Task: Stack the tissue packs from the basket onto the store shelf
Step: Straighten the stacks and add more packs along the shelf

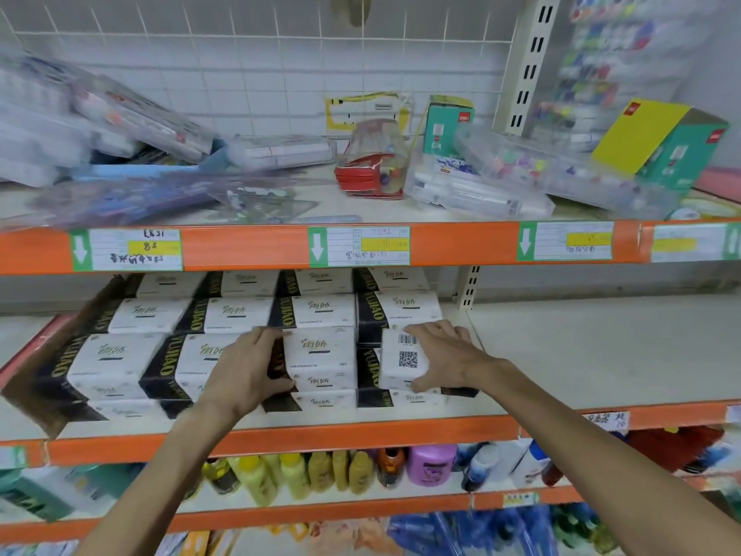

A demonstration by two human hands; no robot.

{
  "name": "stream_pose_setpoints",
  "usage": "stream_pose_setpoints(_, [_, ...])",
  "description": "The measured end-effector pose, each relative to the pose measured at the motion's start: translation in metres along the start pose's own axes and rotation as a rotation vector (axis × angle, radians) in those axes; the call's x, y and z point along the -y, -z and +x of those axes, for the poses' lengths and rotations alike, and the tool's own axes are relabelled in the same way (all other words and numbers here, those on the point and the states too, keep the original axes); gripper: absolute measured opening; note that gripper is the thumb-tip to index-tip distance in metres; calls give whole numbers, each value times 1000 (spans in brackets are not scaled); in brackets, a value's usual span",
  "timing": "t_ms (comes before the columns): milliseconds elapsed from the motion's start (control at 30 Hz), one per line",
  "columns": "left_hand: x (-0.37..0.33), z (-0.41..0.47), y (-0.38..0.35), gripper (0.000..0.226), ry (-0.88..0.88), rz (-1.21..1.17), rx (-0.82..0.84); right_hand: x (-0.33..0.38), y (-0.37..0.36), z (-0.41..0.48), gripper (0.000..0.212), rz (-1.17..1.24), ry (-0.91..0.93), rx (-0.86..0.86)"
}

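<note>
Lowest shelf in view, nearest the camera: a row of bottles (304, 475), mostly yellow, with one purple bottle (431, 465) among them, all blurred.

Above it, the middle shelf (581, 355) is fronted by an orange edge. Its right half is bare board. Its left half is filled by a block of tissue packs (120, 363), white with black ends, laid in four columns from the front edge to the back and stacked in layers.

Left hand (248, 371): set at the front of the third column. Its fingers are curled over the top of a front pack (320, 355) at the pack's dark end, and the thumb is pressed in lower down, so this pack is gripped.

Right hand (445, 355): closed round a tissue pack (403, 361) with a barcode and a square code on its white face. The fingers are hooked over the top and the thumb is tucked under its lower edge. This pack is held at the right end of the block, on the fourth column near the shelf's front edge. Whether its weight is borne by the packs below cannot be told.

Further back, price labels (359, 246) with green arrows are fixed along an orange rail. On the top shelf, clear stationery cases lie in a loose heap, with a red pouch (373, 162) near the middle and a yellow and green box (661, 142) toward the right end.

Behind everything, a white tiled wall (240, 74) is seen.
</note>
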State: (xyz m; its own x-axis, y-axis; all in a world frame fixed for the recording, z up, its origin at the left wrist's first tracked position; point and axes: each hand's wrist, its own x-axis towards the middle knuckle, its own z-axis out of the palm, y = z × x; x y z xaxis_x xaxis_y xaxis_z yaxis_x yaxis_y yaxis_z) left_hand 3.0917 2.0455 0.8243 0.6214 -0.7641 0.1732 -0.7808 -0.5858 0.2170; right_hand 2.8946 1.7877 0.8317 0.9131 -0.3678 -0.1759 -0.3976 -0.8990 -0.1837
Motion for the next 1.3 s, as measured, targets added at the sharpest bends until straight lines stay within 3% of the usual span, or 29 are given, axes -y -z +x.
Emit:
stream_pose_setpoints(200, [5, 3, 4, 82, 45, 6, 102, 30, -15, 15, 108, -52, 45, -76])
stream_pose_setpoints(300, [1, 5, 0, 78, 65, 21, 83, 34, -7, 15, 109, 41, 74, -90])
stream_pose_setpoints(367, [0, 7, 0, 77, 72, 34, 88, 31, 6, 17, 110, 247, 69, -157])
stream_pose_setpoints(533, [-3, 11, 0, 77, 93, 39, 100, 13, 38, 3, 98, 1112, 47, -225])
stream_pose_setpoints(633, [-4, 11, -2, 75, 97, 59, 100, -1, 26, -13, 84, 1250, -32, -130])
stream_pose_setpoints(733, [-4, 10, -3, 75, 100, 48, 98, -20, 15, -27, 80, 1230, -97, -52])
stream_pose_setpoints(933, [-7, 10, -2, 74, 117, 56, 102, -55, 3, -45, 85, 851, -214, 69])
stream_pose_setpoints(1100, [-7, 8, -1, 75, 111, 28, 94, -35, -18, -40, 84, 800, -224, -143])
stream_pose_setpoints(1300, [-3, 1, -5, 75, 92, -4, 46, -13, -33, -23, 86, 685, -231, -273])
